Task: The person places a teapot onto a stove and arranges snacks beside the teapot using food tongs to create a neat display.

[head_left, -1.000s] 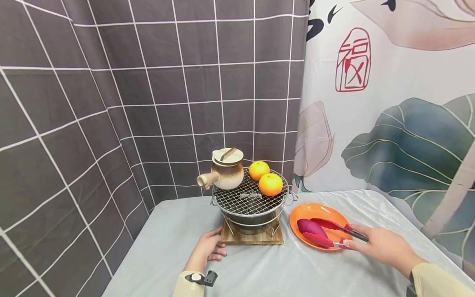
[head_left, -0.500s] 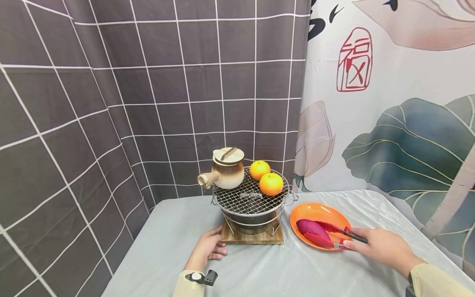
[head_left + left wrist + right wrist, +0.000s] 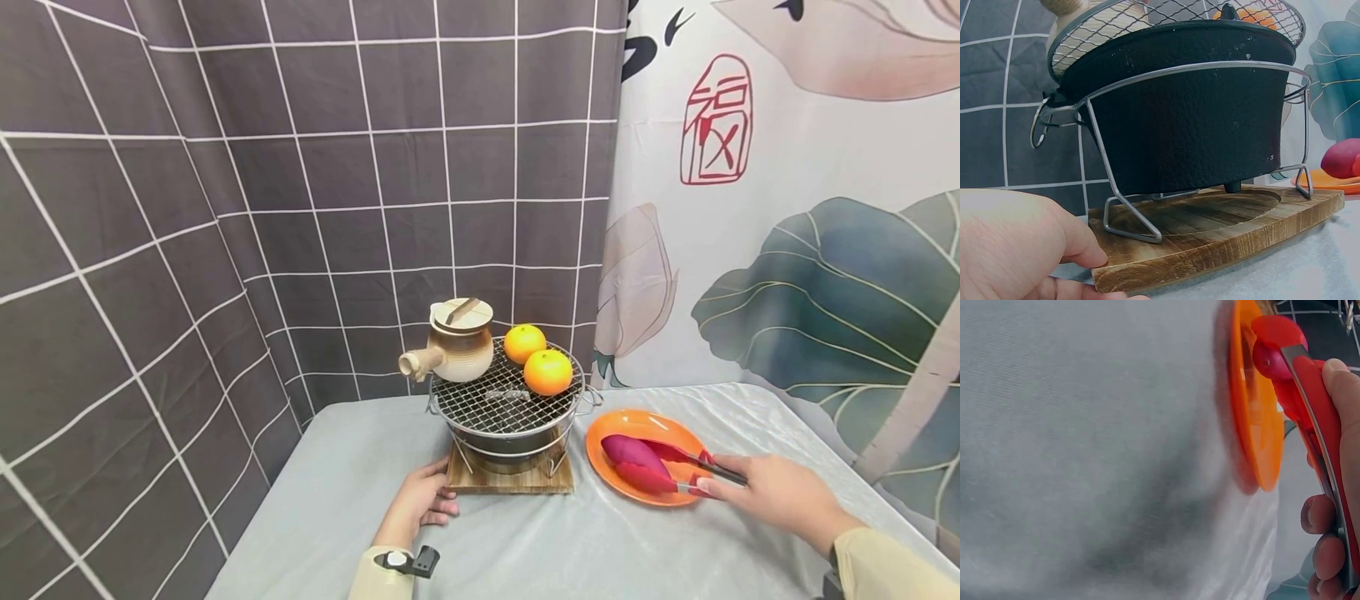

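My right hand (image 3: 791, 497) grips a pair of red-tipped tongs (image 3: 1322, 406). Between the tong heads sits a smooth purple oblong vegetable (image 3: 628, 450), like a sweet potato, over the orange plate (image 3: 693, 437). Whether it still touches the plate is hard to tell. My left hand (image 3: 420, 502) holds the near left corner of a wooden board (image 3: 1210, 250), a finger or thumb on top and other fingers at its lower edge. On this board stands a black stove (image 3: 1185, 112) in a wire frame, topped by a round mesh grill (image 3: 480, 408).
A clay pot (image 3: 465, 357) with a wooden lid stands on the grill's left side, its handle jutting out leftward. Two oranges (image 3: 547, 372) lie on the right side, near a small greyish piece (image 3: 507, 395). Grey cloth covers the table (image 3: 330, 467); a tile-patterned curtain (image 3: 337, 183) hangs behind.
The tongs and the purple vegetable have shifted slightly up and to the right above the plate, and the tongs look closed more firmly on it. My left hand keeps its place.
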A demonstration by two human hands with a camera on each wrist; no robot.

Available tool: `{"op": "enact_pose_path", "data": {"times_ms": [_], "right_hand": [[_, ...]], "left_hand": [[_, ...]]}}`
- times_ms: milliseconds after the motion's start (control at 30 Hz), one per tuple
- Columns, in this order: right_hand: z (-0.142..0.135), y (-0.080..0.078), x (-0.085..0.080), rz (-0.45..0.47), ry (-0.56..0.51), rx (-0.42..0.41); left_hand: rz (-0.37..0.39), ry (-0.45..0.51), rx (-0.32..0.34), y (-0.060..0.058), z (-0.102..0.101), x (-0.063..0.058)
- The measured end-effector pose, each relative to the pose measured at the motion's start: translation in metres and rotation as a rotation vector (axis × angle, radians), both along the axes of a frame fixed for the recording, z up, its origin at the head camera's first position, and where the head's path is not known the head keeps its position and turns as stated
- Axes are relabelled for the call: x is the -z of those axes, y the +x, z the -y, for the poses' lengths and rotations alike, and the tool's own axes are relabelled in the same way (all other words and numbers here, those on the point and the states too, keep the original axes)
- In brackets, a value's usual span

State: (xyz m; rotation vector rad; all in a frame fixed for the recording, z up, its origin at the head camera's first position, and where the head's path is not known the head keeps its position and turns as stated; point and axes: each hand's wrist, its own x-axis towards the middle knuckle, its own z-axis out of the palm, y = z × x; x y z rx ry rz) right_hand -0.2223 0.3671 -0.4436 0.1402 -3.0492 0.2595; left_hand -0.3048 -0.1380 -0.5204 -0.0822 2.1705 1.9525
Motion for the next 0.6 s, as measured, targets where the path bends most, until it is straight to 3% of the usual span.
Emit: {"op": "enact_pose_path", "data": {"times_ms": [400,600], "right_hand": [[-0.008,-0.008,-0.035,0.007,0.019,0.021],[-0.009,-0.011,-0.059,-0.066,0.06,-0.007]], "left_hand": [[0.007,-0.031,0.025,-0.001,0.003,-0.001],[-0.005,-0.021,0.046,-0.002,0.003,0.0]]}}
